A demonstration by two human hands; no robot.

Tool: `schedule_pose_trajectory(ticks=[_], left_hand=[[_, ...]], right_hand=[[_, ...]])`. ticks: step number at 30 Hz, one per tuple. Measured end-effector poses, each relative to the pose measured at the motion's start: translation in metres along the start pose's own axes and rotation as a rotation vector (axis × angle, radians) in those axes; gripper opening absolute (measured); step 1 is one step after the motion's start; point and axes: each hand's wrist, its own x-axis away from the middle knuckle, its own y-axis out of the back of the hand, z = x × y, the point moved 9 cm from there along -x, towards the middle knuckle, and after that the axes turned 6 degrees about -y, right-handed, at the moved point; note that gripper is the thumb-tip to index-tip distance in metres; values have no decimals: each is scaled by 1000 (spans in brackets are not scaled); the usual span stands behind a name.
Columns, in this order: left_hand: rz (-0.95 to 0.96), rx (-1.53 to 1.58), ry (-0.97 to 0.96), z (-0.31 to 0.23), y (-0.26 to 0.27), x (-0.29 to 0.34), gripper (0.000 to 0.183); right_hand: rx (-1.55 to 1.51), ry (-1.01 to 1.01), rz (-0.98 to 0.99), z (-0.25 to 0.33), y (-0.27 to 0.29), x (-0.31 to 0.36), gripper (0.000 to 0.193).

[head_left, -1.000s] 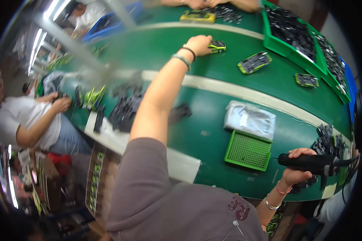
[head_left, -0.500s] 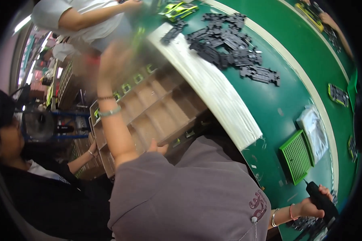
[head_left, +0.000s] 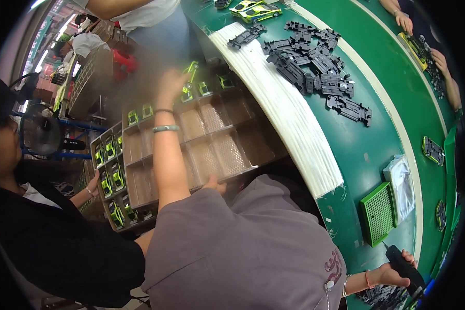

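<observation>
Right hand [head_left: 391, 275] clamps the likely stiff driver [head_left: 407, 270] mid-barrel, four o'clock; left hand [head_left: 171, 87], eleven o'clock, fingers blurred, cannot tell

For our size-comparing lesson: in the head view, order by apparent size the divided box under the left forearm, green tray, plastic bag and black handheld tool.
1. Divided box, partly covered
2. Green tray and plastic bag: too alike to rank
3. Black handheld tool

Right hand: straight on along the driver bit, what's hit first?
Likely the near end of the green perforated tray, just past the tip of the black power screwdriver in the right hand. Height unclear; it might pass above.
</observation>
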Motion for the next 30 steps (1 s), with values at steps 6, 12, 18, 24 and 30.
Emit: schedule_pose_trajectory(ticks=[6, 12, 18, 24, 30], left_hand=[[-61, 57, 154, 23, -23, 20, 52], [-157, -33, 310, 82, 19, 36, 49], [171, -118, 26, 95, -56, 126, 41], [717, -1095, -1251, 31, -232, 405, 19], [624, -1081, -1550, 12, -193, 416, 39]], right_hand=[[183, 78, 41, 18, -18, 0, 60], [1271, -13, 62, -19, -7, -35, 59], [1720, 355, 192, -19, -3, -6, 60], [-45, -338, 1484, 20, -273, 233, 44], [518, 15, 1372, -180, -403, 372, 54]])
